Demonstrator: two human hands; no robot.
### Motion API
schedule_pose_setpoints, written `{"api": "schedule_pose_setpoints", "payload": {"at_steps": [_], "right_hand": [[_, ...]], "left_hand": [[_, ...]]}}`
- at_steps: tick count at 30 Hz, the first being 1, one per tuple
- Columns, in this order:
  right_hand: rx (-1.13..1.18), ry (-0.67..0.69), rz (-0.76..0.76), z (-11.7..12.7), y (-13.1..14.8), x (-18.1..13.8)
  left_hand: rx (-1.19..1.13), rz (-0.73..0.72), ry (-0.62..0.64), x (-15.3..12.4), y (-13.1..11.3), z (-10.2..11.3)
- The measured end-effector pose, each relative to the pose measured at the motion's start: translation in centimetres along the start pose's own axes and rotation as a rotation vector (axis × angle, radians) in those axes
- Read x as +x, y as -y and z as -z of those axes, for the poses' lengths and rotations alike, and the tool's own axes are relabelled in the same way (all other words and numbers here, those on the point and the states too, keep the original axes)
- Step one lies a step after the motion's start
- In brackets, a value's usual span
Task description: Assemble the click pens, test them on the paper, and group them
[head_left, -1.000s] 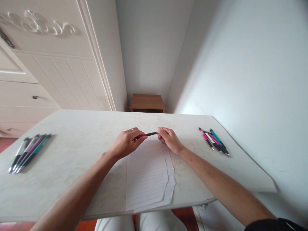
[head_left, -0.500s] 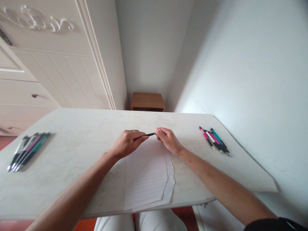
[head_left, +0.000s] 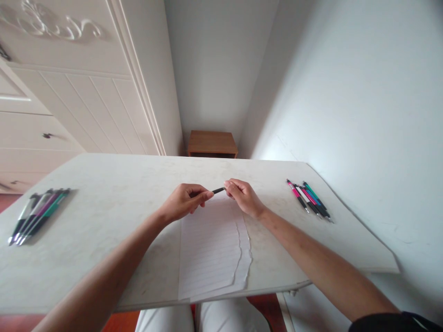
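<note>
A dark pen (head_left: 218,190) is held between my two hands above the top of the lined paper. My left hand (head_left: 186,200) is closed around the pen's body, which is mostly hidden by the fingers. My right hand (head_left: 243,196) pinches the pen's other end, with thumb and fingers pressed together at the tip. Under the hands, the lined sheets (head_left: 209,253) lie on the white table, their right edges torn and ragged. Whether the right fingers hold a separate small part of the pen cannot be made out.
On the left of the white table (head_left: 131,180) lies a row of several pens (head_left: 39,216). Another group of several pens (head_left: 309,201) lies at the right. A white cabinet (head_left: 90,106) stands beyond the left side, and a small wooden stand (head_left: 212,142) behind the far edge.
My left fingers have shifted on the pen, the lower ones now curling beneath it. The right hand keeps its pinch at the tip. The view has tilted slightly.
</note>
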State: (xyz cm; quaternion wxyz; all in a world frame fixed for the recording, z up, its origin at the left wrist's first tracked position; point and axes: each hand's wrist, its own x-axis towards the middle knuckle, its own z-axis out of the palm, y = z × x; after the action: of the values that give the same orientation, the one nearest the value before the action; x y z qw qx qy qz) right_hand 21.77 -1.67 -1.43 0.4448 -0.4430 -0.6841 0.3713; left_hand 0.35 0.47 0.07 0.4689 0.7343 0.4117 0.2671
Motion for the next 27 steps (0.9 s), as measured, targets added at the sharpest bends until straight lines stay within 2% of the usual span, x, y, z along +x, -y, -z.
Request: {"api": "schedule_pose_setpoints", "payload": {"at_steps": [4,8,13,17,22,27], "right_hand": [[0.119,-0.091,-0.087,0.4,-0.7,0.4],[0.230,-0.185,-0.155,1.1,-1.3,0.8],[0.267,-0.204,-0.158,1.2,-1.2,0.8],[0.275,-0.198,-0.149,1.0,-1.0,0.7],[0.261,-0.194,-0.162,0.8,-0.9,0.6],[0.249,-0.205,-0.181,0.8,-1.0,0.6]], "left_hand": [[-0.113,0.038,-0.051,0.1,0.0,0.5],[-0.242,0.005,-0.137,0.3,0.4,0.9],[-0.237,-0.025,-0.219,0.5,0.6,1.0],[-0.201,0.011,-0.223,0.5,0.6,0.9],[-0.244,0.122,-0.213,0.7,0.8,0.7],[-0.320,0.052,-0.182,0.6,0.7,0.9]]}}
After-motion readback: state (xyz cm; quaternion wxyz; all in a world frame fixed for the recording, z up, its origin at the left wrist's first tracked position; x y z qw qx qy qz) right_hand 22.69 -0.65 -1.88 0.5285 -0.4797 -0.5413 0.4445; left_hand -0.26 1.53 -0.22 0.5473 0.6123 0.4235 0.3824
